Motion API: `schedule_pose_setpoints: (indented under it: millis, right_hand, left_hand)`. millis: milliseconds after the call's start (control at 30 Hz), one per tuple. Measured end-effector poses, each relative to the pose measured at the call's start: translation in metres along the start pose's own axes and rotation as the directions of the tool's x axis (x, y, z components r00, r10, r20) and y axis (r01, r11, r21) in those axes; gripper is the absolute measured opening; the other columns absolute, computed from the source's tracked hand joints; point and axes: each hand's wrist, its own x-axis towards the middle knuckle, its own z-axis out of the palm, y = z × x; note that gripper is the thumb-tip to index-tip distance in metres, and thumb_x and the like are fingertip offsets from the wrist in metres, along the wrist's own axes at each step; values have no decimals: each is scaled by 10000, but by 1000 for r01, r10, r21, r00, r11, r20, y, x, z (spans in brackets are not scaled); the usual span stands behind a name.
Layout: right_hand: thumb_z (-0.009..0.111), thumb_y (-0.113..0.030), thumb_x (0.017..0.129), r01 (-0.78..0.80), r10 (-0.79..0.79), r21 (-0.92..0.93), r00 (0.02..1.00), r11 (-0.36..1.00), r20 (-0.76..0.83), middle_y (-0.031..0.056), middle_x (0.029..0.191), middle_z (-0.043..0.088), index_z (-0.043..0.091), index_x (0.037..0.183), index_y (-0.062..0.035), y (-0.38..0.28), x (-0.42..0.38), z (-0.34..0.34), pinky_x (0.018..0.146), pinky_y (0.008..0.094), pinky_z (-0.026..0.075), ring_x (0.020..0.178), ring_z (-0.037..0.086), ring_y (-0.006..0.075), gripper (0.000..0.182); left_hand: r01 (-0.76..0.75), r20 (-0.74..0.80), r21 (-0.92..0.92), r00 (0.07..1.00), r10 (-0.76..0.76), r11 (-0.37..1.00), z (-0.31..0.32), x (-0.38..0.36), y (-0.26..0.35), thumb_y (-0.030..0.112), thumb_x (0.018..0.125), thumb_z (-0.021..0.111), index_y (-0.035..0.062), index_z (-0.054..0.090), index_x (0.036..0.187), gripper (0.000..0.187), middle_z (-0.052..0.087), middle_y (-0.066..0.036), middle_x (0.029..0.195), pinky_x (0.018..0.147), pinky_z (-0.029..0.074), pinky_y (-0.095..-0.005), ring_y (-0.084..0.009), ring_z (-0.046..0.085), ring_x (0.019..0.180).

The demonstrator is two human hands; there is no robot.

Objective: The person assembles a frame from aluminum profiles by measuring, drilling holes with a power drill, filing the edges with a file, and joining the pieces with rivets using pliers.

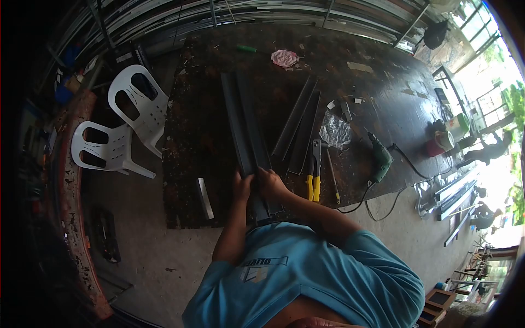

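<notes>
Two long dark metal profiles [252, 117] lie side by side on the table, running from near my waist towards the far side. My left hand [242, 186] is closed around the left edge of the pair. On the right edge, my right hand [272, 183] grips the same profiles, its thumb close to the left one. The undersides of my fingers are hidden. A short silvery metal strip [205, 198] rests to the left of my left hand. Right of my right hand are yellow-handled snips [314, 177] and a thin screwdriver [333, 176].
Shorter dark profiles [298, 126], a crumpled plastic bag [335, 131] and a green corded drill [379, 158] lie on the dark table [191, 109]. A pink cloth [284, 58] lies farther back. White plastic chairs [139, 104] stand left; metal lengths [456, 194] lie right.
</notes>
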Motion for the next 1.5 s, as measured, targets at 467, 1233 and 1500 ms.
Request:
schedule_pose_setpoints:
  millis: [467,1233,1500]
  right_hand:
    - [720,-137,749,-412,155,-140,605,900,-781,163,1080,653,659,1145,-83,225,-120,-231,900,404,495,1001,638,287,404]
    - [659,-52,813,257,522,900,744,353,-418,138,1057,619,511,1217,0,209,-229,-305,749,360,560,847,639,227,433]
    - [671,-55,701,-95,550,833,791,544,-269,189,1176,609,411,1401,4,36,-298,-245,802,372,556,917,645,217,749]
  left_hand:
    - [27,-122,870,979,162,493,33,-27,11,492,743,758,-43,304,1447,994,480,-312,1325,1045,370,-512,-444,452,1256]
    - [-185,123,966,945,303,183,63,-29,11,200,748,671,54,490,1371,664,232,-306,1521,1107,290,-563,-467,307,1376]
    - [-273,167,911,930,327,310,64,-20,9,155,717,661,-6,545,1311,626,205,-295,1545,1111,307,-514,-460,269,1409]
